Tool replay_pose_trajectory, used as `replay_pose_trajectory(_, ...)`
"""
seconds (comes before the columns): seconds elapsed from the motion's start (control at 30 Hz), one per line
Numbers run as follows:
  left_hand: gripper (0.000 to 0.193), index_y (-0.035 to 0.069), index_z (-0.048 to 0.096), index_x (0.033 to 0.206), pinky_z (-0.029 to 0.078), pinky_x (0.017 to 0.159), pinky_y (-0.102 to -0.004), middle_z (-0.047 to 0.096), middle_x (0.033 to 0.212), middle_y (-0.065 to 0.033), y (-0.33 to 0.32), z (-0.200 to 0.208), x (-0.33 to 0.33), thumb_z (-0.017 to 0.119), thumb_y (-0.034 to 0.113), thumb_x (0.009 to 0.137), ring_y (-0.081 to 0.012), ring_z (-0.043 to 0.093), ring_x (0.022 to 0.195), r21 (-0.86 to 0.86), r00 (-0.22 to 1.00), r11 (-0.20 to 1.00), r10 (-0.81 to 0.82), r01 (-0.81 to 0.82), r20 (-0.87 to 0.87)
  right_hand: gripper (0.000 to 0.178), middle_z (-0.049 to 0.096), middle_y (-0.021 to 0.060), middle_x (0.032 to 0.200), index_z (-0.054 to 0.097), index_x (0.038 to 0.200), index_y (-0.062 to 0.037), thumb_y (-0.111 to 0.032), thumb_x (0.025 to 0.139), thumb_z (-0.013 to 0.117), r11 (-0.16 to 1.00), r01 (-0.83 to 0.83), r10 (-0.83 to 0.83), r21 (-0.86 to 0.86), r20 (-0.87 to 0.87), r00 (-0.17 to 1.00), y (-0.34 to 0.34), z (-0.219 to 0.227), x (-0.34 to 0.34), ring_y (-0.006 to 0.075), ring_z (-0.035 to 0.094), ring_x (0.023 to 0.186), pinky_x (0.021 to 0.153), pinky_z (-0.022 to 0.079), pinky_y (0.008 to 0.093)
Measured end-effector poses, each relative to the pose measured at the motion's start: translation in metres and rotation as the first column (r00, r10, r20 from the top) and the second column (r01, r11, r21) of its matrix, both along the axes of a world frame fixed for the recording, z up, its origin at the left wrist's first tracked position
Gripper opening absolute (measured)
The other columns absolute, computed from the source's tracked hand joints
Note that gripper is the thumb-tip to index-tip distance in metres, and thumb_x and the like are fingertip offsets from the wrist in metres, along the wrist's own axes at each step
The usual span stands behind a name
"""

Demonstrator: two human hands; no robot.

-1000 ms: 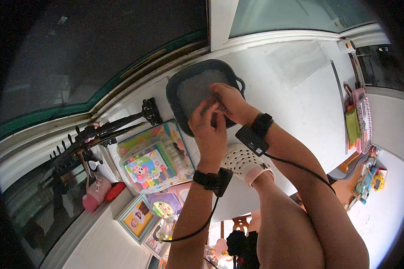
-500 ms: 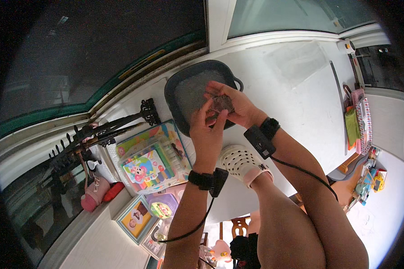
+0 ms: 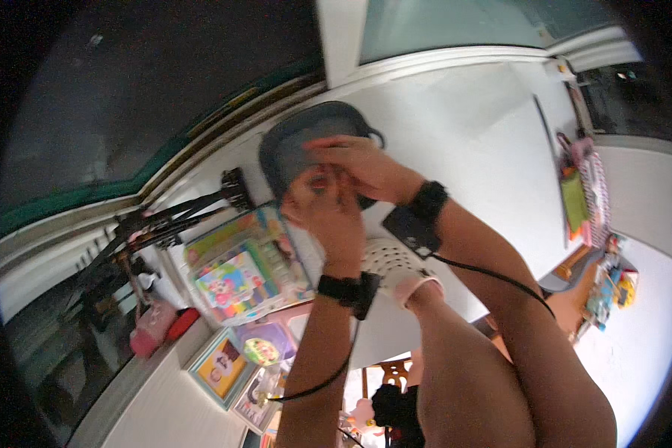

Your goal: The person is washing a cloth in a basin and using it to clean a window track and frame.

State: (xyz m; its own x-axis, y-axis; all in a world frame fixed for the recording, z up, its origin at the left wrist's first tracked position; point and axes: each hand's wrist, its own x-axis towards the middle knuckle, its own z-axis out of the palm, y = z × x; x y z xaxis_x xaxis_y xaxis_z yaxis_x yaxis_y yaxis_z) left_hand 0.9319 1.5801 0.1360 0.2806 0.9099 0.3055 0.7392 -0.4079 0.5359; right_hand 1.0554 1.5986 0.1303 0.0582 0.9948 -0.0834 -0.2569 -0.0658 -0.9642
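A dark grey, rounded-square basin (image 3: 295,123) with a side handle stands on the white tabletop. Over its near part, my two hands are cupped together and blurred. My left hand (image 3: 325,216) is below, fingers curled upward. Lying across it from the right is my right hand (image 3: 366,168), with its fingers reaching left over the basin. Whatever is between the palms is mostly hidden; a small dark crumpled grey thing was there a moment before. Both wrists wear black straps with small black boxes and cables.
Just nearer than the basin, a white clog (image 3: 392,265) on my foot rests on the white table (image 3: 463,164). Colourful boxed craft sets (image 3: 235,284), a framed picture (image 3: 220,366) and a black tripod (image 3: 172,220) sit to the left. Windows border the far side.
My hands have closed together, my right hand swinging left over my left one. The grey crumpled thing is now covered. The whole view has shifted slightly.
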Motion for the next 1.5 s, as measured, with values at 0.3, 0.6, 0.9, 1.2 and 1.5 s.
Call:
replay_pose_trajectory(0.3, 0.021, 0.019, 0.074, 0.1, 0.036, 0.087, -0.0425, 0.058, 0.11, -0.0035, 0.01, -0.011, -0.023, 0.063, 0.032, 0.088, -0.0283, 0.048, 0.099, -0.091, 1.0, 0.996, -0.004, 0.006, 0.021, 0.023, 0.067, 0.0114, 0.088, 0.067, 0.1, 0.0014, -0.018, 0.09, 0.061, 0.869, 0.123, -0.194, -0.48, -0.102, 0.976, 0.013, 0.006, -0.027, 0.0163, 0.063, 0.075, 0.064, 0.052, 0.032)
replay_pose_trajectory(0.6, 0.021, 0.008, 0.073, 0.094, 0.042, 0.089, -0.0413, 0.056, 0.114, -0.0092, 0.021, -0.02, -0.036, 0.066, 0.027, 0.087, -0.0309, 0.049, 0.104, -0.204, 0.991, 0.972, -0.128, 0.117, -0.045, 0.027, 0.063, 0.0108, 0.072, 0.067, 0.087, 0.0015, -0.024, 0.092, 0.061, 0.806, 0.26, -0.317, -0.533, -0.017, 0.948, 0.009, -0.01, -0.021, 0.0164, 0.056, 0.057, 0.05, 0.046, 0.0354)
replay_pose_trajectory(0.9, 0.061, 0.003, 0.046, 0.132, 0.036, 0.102, -0.0403, 0.043, 0.135, -0.0211, 0.051, 0.022, -0.003, 0.04, 0.052, 0.097, -0.033, 0.042, 0.125, -0.498, 0.92, 0.82, -0.083, 0.282, 0.383, 0.022, 0.067, 0.0103, 0.076, 0.065, 0.084, -0.0023, -0.023, 0.089, 0.06, 0.873, 0.227, -0.06, -0.431, 0.367, 0.928, 0.018, -0.049, -0.028, 0.0234, 0.064, 0.067, 0.057, 0.051, 0.0364)
replay_pose_trajectory(1.2, 0.063, 0.002, 0.06, 0.116, 0.047, 0.09, -0.0406, 0.061, 0.113, -0.0207, 0.094, 0.021, 0.01, 0.047, 0.058, 0.091, -0.0357, 0.058, 0.106, -0.471, 0.799, 0.687, -0.598, 0.553, 0.066, 0.018, 0.064, 0.0111, 0.08, 0.064, 0.08, -0.007, -0.025, 0.079, 0.065, 0.985, 0.014, -0.161, 0.172, 0.89, 0.427, 0.023, -0.095, -0.023, 0.0295, 0.061, 0.074, 0.062, 0.048, 0.0399)
replay_pose_trajectory(1.5, 0.037, 0.003, 0.061, 0.085, 0.05, 0.072, -0.0434, 0.064, 0.084, -0.0177, 0.091, 0.011, 0.014, 0.058, 0.039, 0.089, -0.0339, 0.064, 0.081, -0.408, 0.807, 0.76, -0.585, 0.506, -0.088, 0.024, 0.062, 0.0157, 0.092, 0.061, 0.09, -0.0027, -0.023, 0.079, 0.067, 0.978, 0.02, -0.192, 0.206, 0.868, 0.457, 0.013, -0.106, -0.032, 0.032, 0.061, 0.089, 0.074, 0.049, 0.0403)
